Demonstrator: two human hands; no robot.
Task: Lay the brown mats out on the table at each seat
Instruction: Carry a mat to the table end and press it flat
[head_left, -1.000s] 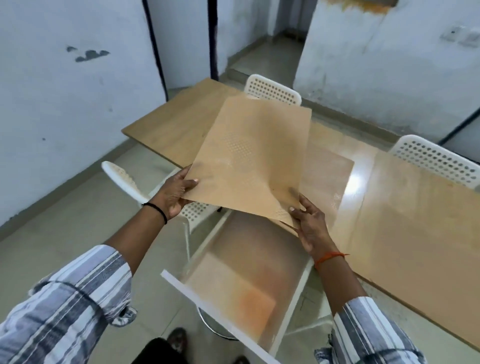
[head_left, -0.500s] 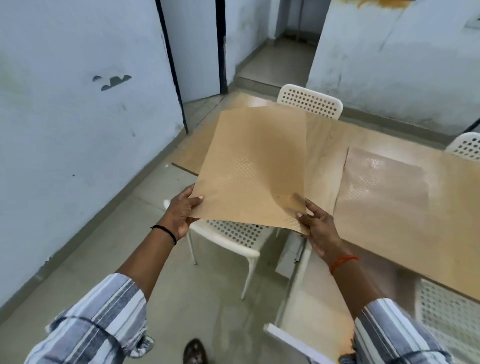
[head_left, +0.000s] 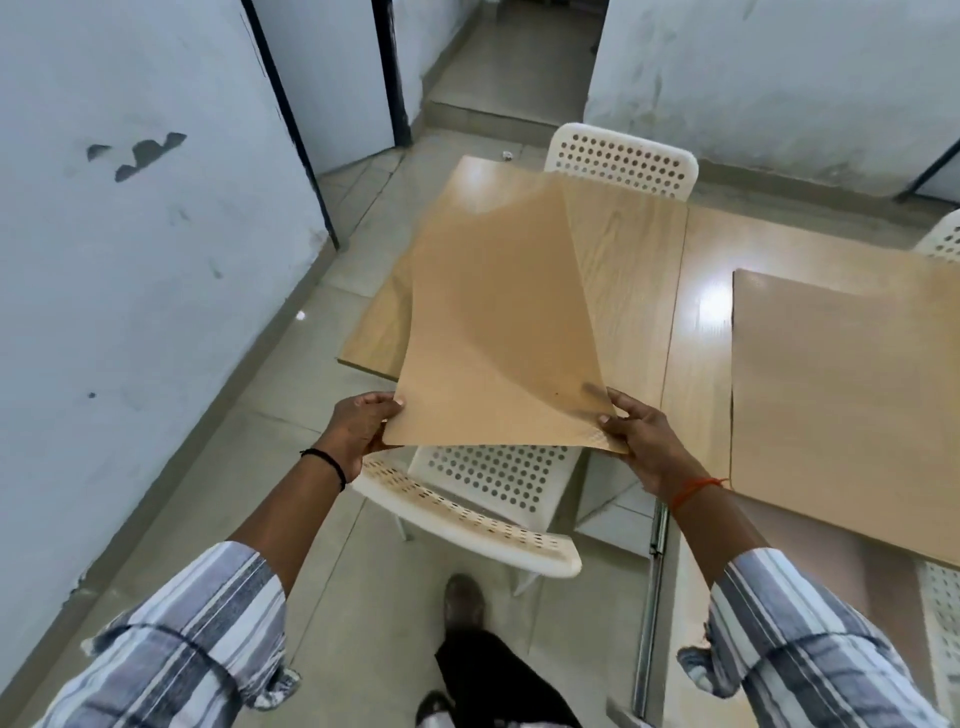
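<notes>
While the left hand (head_left: 363, 434) and right hand (head_left: 636, 441) each pinch a near corner, the brown mat (head_left: 498, 332) hangs above the table (head_left: 623, 249), beside another mat (head_left: 841, 395) lying flat.

White perforated chair (head_left: 483, 499) just below me, tucked at table edge. Second white chair (head_left: 621, 161) at far side. Pale scuffed walls (head_left: 130, 260), tiled floor (head_left: 218, 493), open doorway (head_left: 514, 57) ahead.
</notes>
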